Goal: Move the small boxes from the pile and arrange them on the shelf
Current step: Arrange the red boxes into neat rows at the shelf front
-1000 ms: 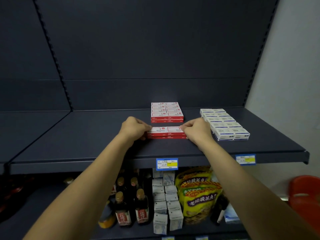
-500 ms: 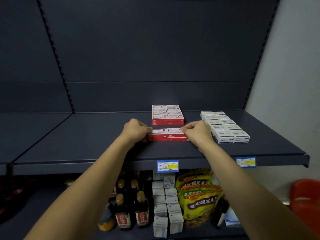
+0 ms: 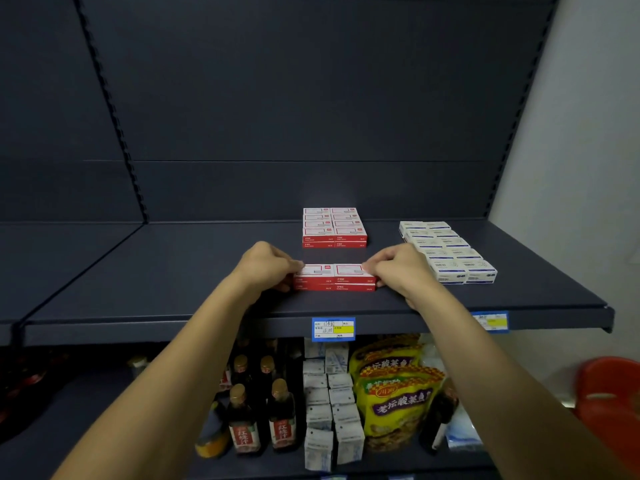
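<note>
Shelving of dark metal, seen from head height. Shelf point(image 3: 173, 289) runs wide and flat beneath a dark back panel point(image 3: 311, 98); a pale wall point(image 3: 588, 150) adjoins it at right. Left hand point(image 3: 268, 266) and right hand point(image 3: 398, 270) grip opposite ends of a low block of red boxes point(image 3: 335, 278), two wide and two high, resting on the shelf near its front edge; fingers are curled closed on the block's ends. Behind it, well apart, a red stack point(image 3: 334, 228) stands near the back panel. White boxes point(image 3: 448, 251) form a double row to the right, running from back to front. Price tags point(image 3: 333, 329) sit on the shelf's front lip. On the lower shelf point(image 3: 86, 427): bottles point(image 3: 263, 414), white cartons point(image 3: 332, 407), yellow bags point(image 3: 394, 389). A red stool point(image 3: 609, 403) stands at far right.
</note>
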